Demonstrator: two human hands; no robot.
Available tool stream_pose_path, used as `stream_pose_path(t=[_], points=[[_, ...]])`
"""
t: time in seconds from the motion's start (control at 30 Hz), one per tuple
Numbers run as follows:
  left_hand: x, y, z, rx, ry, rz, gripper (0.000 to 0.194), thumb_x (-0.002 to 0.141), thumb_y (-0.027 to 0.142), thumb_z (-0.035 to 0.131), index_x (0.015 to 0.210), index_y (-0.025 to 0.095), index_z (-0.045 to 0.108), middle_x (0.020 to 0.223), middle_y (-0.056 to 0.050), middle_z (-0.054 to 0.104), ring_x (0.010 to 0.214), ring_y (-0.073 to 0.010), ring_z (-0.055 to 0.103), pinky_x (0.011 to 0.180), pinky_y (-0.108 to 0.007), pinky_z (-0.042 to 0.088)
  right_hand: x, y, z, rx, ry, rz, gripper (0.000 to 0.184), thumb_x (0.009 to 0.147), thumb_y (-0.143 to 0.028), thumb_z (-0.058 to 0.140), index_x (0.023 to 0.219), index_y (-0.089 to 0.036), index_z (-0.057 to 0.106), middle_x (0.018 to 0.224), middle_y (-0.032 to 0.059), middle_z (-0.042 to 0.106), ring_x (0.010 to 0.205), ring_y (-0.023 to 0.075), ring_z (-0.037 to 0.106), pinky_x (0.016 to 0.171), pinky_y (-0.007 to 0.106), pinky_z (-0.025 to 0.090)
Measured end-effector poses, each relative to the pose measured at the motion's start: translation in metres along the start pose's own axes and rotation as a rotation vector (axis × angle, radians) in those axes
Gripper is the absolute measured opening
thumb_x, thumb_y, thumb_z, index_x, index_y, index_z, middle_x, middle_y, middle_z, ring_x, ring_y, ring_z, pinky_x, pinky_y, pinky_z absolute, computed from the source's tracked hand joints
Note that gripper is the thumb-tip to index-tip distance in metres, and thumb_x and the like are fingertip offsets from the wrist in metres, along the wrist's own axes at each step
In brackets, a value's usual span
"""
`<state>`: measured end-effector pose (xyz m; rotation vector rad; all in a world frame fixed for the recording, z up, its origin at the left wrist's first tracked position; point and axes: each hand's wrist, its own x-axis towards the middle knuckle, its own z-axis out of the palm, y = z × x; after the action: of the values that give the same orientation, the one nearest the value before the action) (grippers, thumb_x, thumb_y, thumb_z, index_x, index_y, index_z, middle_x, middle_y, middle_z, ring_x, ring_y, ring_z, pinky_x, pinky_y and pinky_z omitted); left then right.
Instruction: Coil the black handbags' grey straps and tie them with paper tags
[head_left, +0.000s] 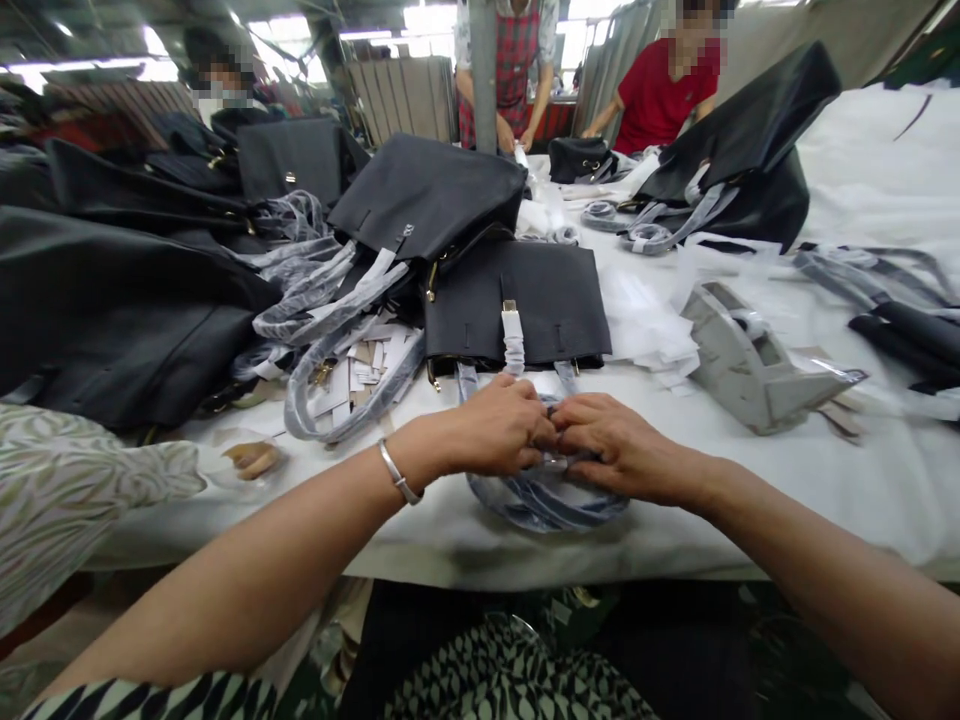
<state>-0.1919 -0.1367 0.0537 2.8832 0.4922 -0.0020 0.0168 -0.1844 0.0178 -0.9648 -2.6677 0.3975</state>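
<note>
A black handbag lies in front of me, with its opening edge and gold zip pulls toward me. White tissue wraps the tab below its gold clasp. Its straps, covered in clear plastic film, loop toward the table's front edge. My left hand and my right hand meet over these straps, fingers closed and pinching at the wrapped strap. The exact spot between the fingertips is mostly hidden.
More black handbags are piled at the left and back. A grey tape dispenser stands to the right, beside white tissue sheets. Paper tags lie scattered at left. A co-worker's sleeve reaches in from the left; other people work across the table.
</note>
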Motion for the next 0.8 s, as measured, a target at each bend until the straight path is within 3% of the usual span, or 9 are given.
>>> stream_pose_path(t=[0.13,0.27,0.4,0.5,0.57,0.63,0.7,0.8], points=[[-0.015,0.012,0.016,-0.1,0.021,0.049,0.012,0.084,0.017,0.06,0.088,0.024,0.069,0.088,0.0,0.067,0.104,-0.0215,0.048,0.094,-0.034,0.031,-0.022,-0.018,-0.001,0.056,0.08,-0.016,0.018,0.086,-0.017,0.057,0.1,-0.022,0.068,0.112,0.0051,0.064,0.111,0.021,0.054,0.1,0.037,0.037],[-0.031,0.011,0.019,-0.212,0.033,-0.009,0.011,0.081,0.014,0.061,0.086,0.022,0.067,0.091,0.0,0.066,0.11,-0.0211,0.046,0.096,-0.034,0.034,-0.038,-0.048,-0.006,0.087,0.142,0.059,0.016,0.09,-0.025,0.056,0.102,-0.024,0.066,0.109,0.0046,0.062,0.104,0.0194,0.055,0.094,0.036,0.042],[-0.04,0.016,0.029,-0.16,0.103,-0.01,0.013,0.084,0.012,0.057,0.088,0.021,0.066,0.087,-0.001,0.067,0.107,-0.0211,0.049,0.102,-0.037,0.034,-0.045,-0.067,0.016,-0.057,0.122,0.12,0.024,0.087,-0.03,0.061,0.11,-0.025,0.062,0.114,0.0039,0.06,0.111,0.0232,0.051,0.1,0.041,0.038],[-0.049,0.02,0.042,-0.18,0.261,0.001,0.018,0.086,0.013,0.054,0.097,0.019,0.066,0.101,-0.004,0.067,0.108,-0.0203,0.052,0.104,-0.038,0.035,-0.043,-0.07,0.046,-0.2,0.284,0.086,0.017,0.088,-0.023,0.056,0.104,-0.021,0.061,0.112,0.0055,0.062,0.114,0.0252,0.049,0.104,0.044,0.033],[-0.059,0.018,0.051,-0.287,0.456,-0.039,0.024,0.087,0.014,0.053,0.109,0.017,0.062,0.117,-0.008,0.062,0.112,-0.0189,0.052,0.102,-0.035,0.039,-0.04,-0.068,0.063,-0.22,0.39,0.047,0.011,0.088,-0.019,0.052,0.095,-0.02,0.06,0.111,0.006,0.063,0.116,0.0254,0.048,0.104,0.043,0.033],[-0.072,0.012,0.058,-0.368,0.663,-0.16,0.028,0.086,0.014,0.052,0.114,0.016,0.06,0.116,-0.01,0.061,0.11,-0.0178,0.054,0.098,-0.032,0.043,-0.038,-0.066,0.072,-0.194,0.447,0.032,0.01,0.087,-0.017,0.05,0.089,-0.021,0.059,0.114,0.0061,0.062,0.118,0.0252,0.047,0.104,0.043,0.032],[-0.086,0.005,0.061,-0.388,0.765,-0.365,0.025,0.085,0.013,0.051,0.107,0.016,0.062,0.102,-0.008,0.064,0.098,-0.0171,0.058,0.089,-0.032,0.048,-0.036,-0.064,0.073,-0.185,0.425,0.015,0.009,0.085,-0.016,0.052,0.09,-0.021,0.058,0.117,0.006,0.06,0.12,0.0248,0.046,0.105,0.043,0.031],[-0.097,-0.004,0.063,-0.518,0.671,-0.712,0.014,0.082,0.024,0.057,0.091,0.015,0.064,0.079,-0.004,0.064,0.069,-0.014,0.059,0.064,-0.026,0.05,-0.036,-0.064,0.067,-0.215,0.317,-0.002,0.012,0.081,-0.017,0.056,0.092,-0.023,0.057,0.121,0.0052,0.058,0.121,0.0239,0.044,0.106,0.042,0.031]])
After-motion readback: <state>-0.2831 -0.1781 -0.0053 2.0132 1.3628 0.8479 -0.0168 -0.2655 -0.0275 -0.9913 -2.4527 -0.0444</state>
